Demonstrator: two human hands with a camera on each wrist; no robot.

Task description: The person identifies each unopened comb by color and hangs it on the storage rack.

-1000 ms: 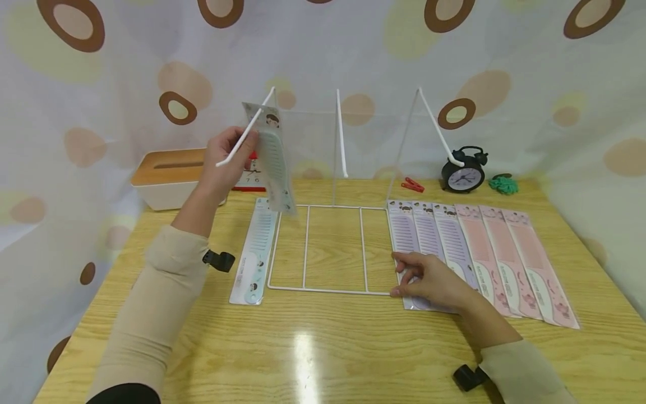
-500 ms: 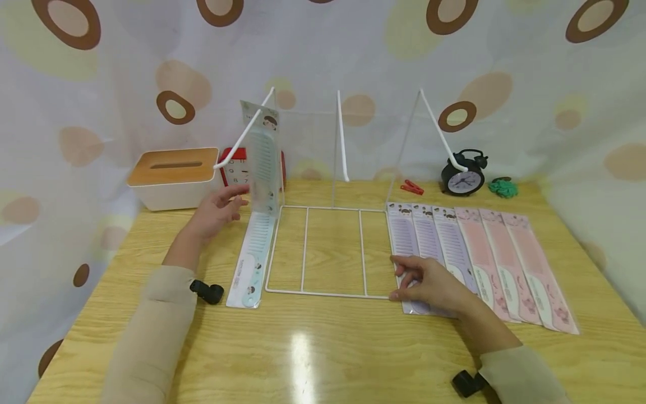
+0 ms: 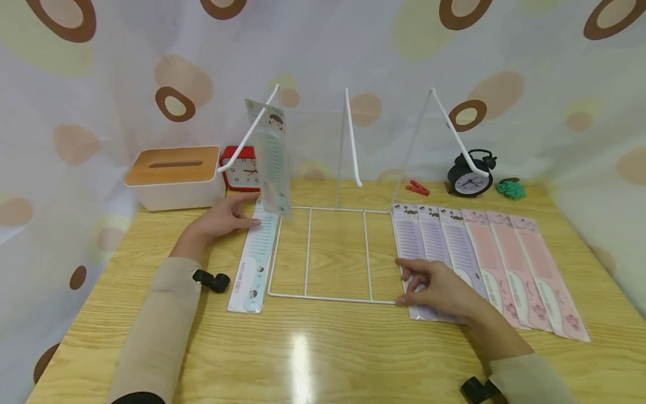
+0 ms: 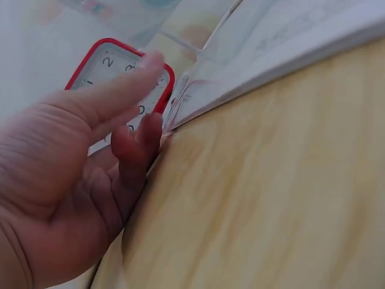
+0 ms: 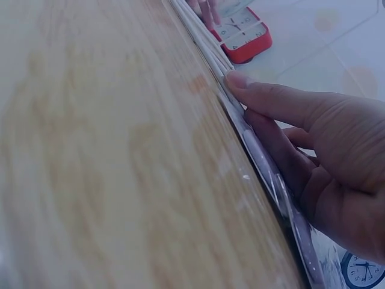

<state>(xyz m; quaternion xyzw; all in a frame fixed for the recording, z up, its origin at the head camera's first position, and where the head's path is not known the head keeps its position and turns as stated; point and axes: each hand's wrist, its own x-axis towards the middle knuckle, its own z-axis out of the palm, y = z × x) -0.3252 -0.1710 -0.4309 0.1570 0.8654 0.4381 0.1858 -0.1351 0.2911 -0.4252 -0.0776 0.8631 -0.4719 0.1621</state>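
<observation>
The person's left hand (image 3: 219, 217) is at the left edge of a blue comb packet (image 3: 250, 264) lying flat on the desk (image 3: 353, 353), just left of a white wire rack (image 3: 333, 298). Its thumb and forefinger are spread apart by the packet's far part; whether they touch it cannot be told. A second comb packet (image 3: 274, 160) hangs from the rack's left prong, above the far end of the flat one. The right hand (image 3: 444, 286) touches the right side of the rack's base, thumb tip at the near corner and forefinger farther along, apart from each other; whether they grip the wire is unclear. Under and beyond that hand lie three purple packets (image 3: 435, 235), then three pink packets (image 3: 510, 247) farther right, all side by side. Behind stand a tissue box (image 3: 174, 194) and a red square clock (image 3: 244, 177) on the left, and a red clothespin (image 3: 418, 188), a black alarm clock (image 3: 470, 183) and a green bundle (image 3: 511, 189) on the right
</observation>
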